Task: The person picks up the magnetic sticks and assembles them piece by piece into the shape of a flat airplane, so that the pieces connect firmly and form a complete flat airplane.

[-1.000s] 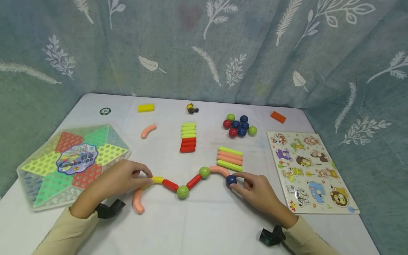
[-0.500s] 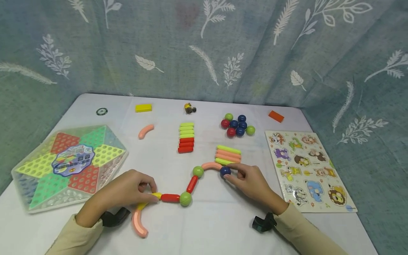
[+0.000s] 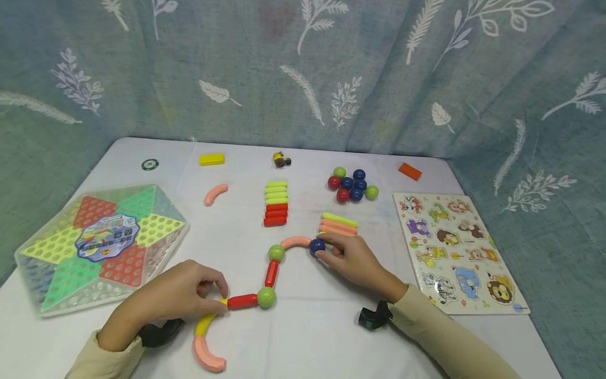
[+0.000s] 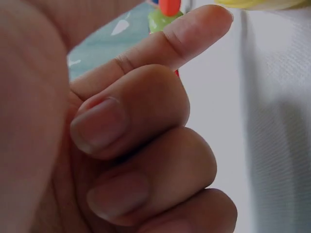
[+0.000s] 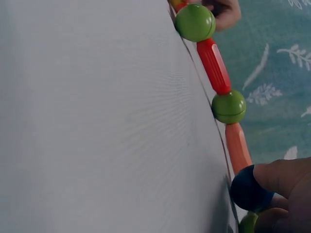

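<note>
A chain of toy rods and balls lies on the white table. Near its left end, my left hand pinches a yellow curved rod between thumb and index finger. Joined below that rod is a pink curved rod. Rightward run a red rod, a green ball, a second red rod, another green ball and a pink curved rod. At the right end, my right hand pinches a dark blue ball. The other left fingers are curled in the left wrist view.
A star-patterned checkers board lies left, an animal puzzle board right. Behind the chain are short rods, longer rods, loose balls, a pink curved rod, a yellow block and an orange block.
The right hand has moved left and away from me with the blue ball. The left hand has come nearer with the yellow rod. The chain has bent into a steeper zigzag.
</note>
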Demonstrator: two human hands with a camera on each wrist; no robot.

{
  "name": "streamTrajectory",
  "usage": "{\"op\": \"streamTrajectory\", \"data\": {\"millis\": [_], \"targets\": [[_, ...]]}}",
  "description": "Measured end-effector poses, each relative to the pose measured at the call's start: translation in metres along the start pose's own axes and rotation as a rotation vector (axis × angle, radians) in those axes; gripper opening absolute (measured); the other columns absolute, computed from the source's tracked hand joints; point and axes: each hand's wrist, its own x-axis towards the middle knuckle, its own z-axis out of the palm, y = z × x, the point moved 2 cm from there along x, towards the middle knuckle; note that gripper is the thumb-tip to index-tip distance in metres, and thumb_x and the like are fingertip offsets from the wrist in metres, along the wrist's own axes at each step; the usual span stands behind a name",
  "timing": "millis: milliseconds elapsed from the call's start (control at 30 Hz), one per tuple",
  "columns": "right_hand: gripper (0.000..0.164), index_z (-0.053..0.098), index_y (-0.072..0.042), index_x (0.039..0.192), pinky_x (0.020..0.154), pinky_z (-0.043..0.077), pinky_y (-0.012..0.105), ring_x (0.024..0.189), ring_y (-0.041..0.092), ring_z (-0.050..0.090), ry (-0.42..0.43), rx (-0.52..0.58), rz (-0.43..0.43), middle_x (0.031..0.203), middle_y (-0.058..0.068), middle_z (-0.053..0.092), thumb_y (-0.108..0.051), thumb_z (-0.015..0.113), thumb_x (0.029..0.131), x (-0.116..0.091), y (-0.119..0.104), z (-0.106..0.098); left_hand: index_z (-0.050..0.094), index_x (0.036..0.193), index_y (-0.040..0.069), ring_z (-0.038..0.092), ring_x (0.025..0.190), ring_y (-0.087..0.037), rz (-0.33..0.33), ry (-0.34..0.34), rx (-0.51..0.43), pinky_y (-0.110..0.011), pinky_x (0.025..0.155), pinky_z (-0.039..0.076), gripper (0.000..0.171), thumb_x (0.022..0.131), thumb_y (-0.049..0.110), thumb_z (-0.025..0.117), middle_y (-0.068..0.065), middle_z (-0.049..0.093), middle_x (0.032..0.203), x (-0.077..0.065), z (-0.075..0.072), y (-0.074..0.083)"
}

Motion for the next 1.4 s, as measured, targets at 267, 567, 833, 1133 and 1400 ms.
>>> {"op": "streamTrajectory", "data": {"millis": [267,567,833,1133,1400], "targets": [[0.040,0.064,-0.017,0.120,0.042,0.025,0.023,0.044,0.006,0.036,0.026,-0.031,0.019,0.051,-0.008,0.039,-0.037,0.067,0.086,0.011,-0.005,0.007,0.068,0.086,0.037,0.030,0.046,-0.002,-0.037,0.108,0.021,-0.020,0.044,0.027,0.018,0.077,0.052,0.069,0.013,0.034,0.051,0.023,-0.015,-0.002],[0.028,0.068,-0.018,0.110,0.042,0.026,0.024,0.044,0.006,0.033,0.237,-0.084,0.067,0.050,-0.009,0.038,-0.031,0.070,0.085,-0.016,0.007,-0.013,0.072,0.094,0.028,0.024,0.046,-0.005,0.065,0.235,0.100,-0.023,0.046,0.023,0.016,0.080,0.036,0.073,0.010,0.029,0.050,0.084,-0.026,0.012],[0.018,0.070,-0.020,0.098,0.045,0.027,0.025,0.046,0.006,0.032,0.322,-0.211,0.130,0.051,-0.009,0.037,-0.031,0.069,0.084,-0.031,0.022,-0.032,0.073,0.099,0.023,0.036,0.047,-0.009,0.174,0.161,0.133,-0.026,0.048,0.030,0.020,0.080,0.031,0.075,0.012,0.045,0.055,0.130,-0.028,0.033],[0.014,0.071,-0.023,0.086,0.045,0.027,0.026,0.045,0.005,0.032,0.215,-0.283,0.226,0.048,-0.010,0.037,-0.037,0.069,0.084,-0.030,0.021,-0.039,0.073,0.098,0.025,0.036,0.050,-0.008,0.160,0.115,0.062,-0.026,0.049,0.028,0.022,0.080,0.038,0.073,0.010,0.043,0.055,0.149,-0.013,0.020],[0.016,0.072,-0.025,0.086,0.046,0.029,0.025,0.046,0.006,0.033,0.099,-0.175,0.268,0.049,-0.008,0.040,-0.039,0.072,0.080,-0.033,0.024,-0.039,0.072,0.089,0.032,0.038,0.050,-0.007,0.136,0.115,0.054,-0.025,0.049,0.029,0.014,0.078,0.041,0.074,0.010,0.038,0.052,0.154,0.001,0.013]]}}
